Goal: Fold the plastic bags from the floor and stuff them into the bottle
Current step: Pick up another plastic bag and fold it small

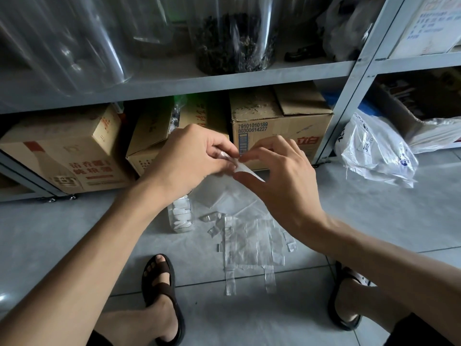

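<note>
My left hand (189, 156) and my right hand (277, 171) meet in mid-air above the floor, both pinching one small folded clear plastic bag (243, 168). Below my left wrist stands a clear bottle (180, 217) on the tiles, partly hidden, with white folded pieces inside it. To its right a flat clear plastic bag (249, 248) lies spread on the floor, handles pointing toward me, and a few small folded bags (212, 221) sit beside its top edge.
A grey metal shelf (174, 83) rises in front, with cardboard boxes (279, 126) underneath and jars above. A crumpled white printed bag (374, 151) lies on the floor at the right. My feet in brown sandals (162, 290) flank the spread bag.
</note>
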### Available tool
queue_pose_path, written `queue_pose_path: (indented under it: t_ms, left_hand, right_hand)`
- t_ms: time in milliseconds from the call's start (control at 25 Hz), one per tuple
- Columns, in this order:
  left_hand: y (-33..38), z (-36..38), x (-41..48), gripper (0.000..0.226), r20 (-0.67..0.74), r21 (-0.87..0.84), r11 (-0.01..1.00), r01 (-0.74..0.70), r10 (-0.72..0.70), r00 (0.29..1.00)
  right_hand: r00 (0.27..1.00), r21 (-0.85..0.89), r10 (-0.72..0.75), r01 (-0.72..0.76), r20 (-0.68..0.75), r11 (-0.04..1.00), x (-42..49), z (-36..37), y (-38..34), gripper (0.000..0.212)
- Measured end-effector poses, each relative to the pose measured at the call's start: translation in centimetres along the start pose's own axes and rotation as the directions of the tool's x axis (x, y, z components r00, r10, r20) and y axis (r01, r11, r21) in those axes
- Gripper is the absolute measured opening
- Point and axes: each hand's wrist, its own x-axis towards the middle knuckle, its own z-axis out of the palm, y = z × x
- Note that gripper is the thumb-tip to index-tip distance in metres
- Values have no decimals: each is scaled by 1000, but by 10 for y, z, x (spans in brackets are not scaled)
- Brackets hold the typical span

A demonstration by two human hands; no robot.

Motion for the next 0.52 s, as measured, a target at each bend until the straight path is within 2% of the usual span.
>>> queue_pose_path:
  t_ms: [240,520]
  left_hand:
    - [8,2,-6,22,-12,88,995,-41,43,999]
    - [4,4,-5,16,-5,117,990,-77,78,997]
  right_hand:
    - [999,34,33,-33,10,999,2,3,1,17]
    - [1000,8,-21,21,14,1000,1,4,0,19]
